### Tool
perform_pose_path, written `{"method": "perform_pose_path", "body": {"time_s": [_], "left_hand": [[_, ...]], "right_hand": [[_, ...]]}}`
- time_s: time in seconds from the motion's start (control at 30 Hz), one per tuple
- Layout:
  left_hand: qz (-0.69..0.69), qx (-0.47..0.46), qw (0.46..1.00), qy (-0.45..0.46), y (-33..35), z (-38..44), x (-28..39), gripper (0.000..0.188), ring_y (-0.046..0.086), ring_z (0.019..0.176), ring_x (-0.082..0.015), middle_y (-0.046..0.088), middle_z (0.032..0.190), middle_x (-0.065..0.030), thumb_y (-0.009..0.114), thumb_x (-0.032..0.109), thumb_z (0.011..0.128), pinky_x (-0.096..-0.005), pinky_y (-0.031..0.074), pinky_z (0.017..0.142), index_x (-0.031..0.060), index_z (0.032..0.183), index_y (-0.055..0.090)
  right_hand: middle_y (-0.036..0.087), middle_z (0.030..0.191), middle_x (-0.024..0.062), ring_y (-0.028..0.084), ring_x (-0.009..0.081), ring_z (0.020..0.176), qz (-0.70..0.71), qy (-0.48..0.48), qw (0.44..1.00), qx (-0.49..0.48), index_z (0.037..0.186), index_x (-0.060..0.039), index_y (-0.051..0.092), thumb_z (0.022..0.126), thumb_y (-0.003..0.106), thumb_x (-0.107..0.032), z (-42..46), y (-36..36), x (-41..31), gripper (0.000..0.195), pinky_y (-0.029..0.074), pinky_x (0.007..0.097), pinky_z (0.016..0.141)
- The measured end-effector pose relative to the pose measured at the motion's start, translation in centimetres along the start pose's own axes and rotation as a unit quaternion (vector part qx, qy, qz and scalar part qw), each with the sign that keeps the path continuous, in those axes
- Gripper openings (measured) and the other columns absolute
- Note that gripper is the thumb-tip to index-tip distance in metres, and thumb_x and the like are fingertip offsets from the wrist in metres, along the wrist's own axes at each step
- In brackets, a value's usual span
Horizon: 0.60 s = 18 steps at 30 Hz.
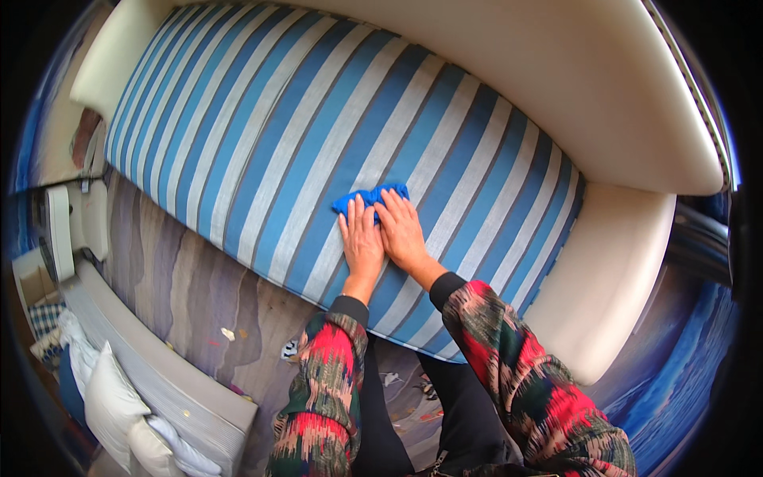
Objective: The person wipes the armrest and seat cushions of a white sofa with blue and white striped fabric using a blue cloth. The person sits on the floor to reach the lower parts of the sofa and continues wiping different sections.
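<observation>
A bright blue cloth (388,192), bunched up, lies on the blue, white and grey striped seat (334,128) of a sofa. My left hand (362,241) holds the cloth's left part down, its fingers stretched out over it. From the right, my right hand (403,229) presses on the other part, fingers spread a little. The two hands touch side by side near the seat's front edge. Much of the cloth's lower side is hidden beneath the fingers.
The sofa's cream backrest (536,65) rises along the far side, with a cream armrest (602,280) at right. Scraps (227,334) litter the patterned floor (185,274). White pillows (113,405) lie on a grey mattress or couch (173,369) at lower left.
</observation>
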State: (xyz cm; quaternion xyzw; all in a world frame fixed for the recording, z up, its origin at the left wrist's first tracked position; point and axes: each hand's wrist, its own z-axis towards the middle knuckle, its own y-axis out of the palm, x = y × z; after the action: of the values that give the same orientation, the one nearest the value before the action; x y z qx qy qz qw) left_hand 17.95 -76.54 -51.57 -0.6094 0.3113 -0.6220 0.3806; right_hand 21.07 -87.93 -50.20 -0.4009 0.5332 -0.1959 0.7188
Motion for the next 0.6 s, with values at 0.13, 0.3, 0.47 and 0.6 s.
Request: {"method": "perform_pose_path", "body": {"time_s": [0.13, 0.3, 0.47, 0.6], "left_hand": [[-0.043, -0.027, 0.999, 0.002, -0.9, -4.7, 0.3, 0.035, 0.032, 0.143, -0.0388, 0.038, 0.152, -0.0198, 0.054, 0.014, 0.094, -0.0579, 0.022, 0.116, 0.0052, 0.127, 0.050], [-0.060, -0.100, 0.993, -0.019, -2.9, -13.0, 0.4, 0.042, 0.032, 0.143, -0.0390, 0.038, 0.152, -0.0211, 0.058, 0.013, 0.092, -0.0585, 0.020, 0.115, 0.0077, 0.132, 0.048], [-0.067, -0.062, 0.996, 0.001, -3.0, -7.6, -2.4, 0.039, 0.035, 0.142, -0.0368, 0.041, 0.150, -0.0194, 0.057, 0.012, 0.092, -0.0574, 0.021, 0.116, 0.0065, 0.130, 0.049], [-0.048, -0.026, 0.998, -0.003, -3.9, -3.2, -4.6, 0.037, 0.035, 0.142, -0.0359, 0.042, 0.150, -0.0180, 0.056, 0.010, 0.092, -0.0562, 0.021, 0.117, 0.0054, 0.129, 0.050]], "right_hand": [[0.048, 0.144, 0.0203, 0.041, 0.0369, 0.137, 0.021, 0.032, 0.999, 0.000, 0.128, -0.0016, 0.055, 0.087, 0.058, -0.010, -5.0, -0.1, -2.1, 0.042, 0.029, 0.0492, 0.113], [0.047, 0.145, 0.0205, 0.041, 0.0373, 0.137, 0.011, 0.058, 0.998, -0.028, 0.131, -0.0033, 0.054, 0.085, 0.061, -0.009, -12.4, 0.1, -4.9, 0.046, 0.028, 0.0509, 0.113], [0.048, 0.143, 0.0211, 0.042, 0.0374, 0.136, 0.024, 0.058, 0.998, 0.008, 0.124, -0.0018, 0.057, 0.084, 0.059, -0.007, -6.8, 2.6, -5.4, 0.040, 0.029, 0.0503, 0.112], [0.050, 0.141, 0.0205, 0.044, 0.0367, 0.134, -0.002, 0.035, 0.999, 0.021, 0.125, -0.0011, 0.057, 0.084, 0.057, -0.006, -1.3, 4.0, -5.8, 0.042, 0.030, 0.0497, 0.112]]}}
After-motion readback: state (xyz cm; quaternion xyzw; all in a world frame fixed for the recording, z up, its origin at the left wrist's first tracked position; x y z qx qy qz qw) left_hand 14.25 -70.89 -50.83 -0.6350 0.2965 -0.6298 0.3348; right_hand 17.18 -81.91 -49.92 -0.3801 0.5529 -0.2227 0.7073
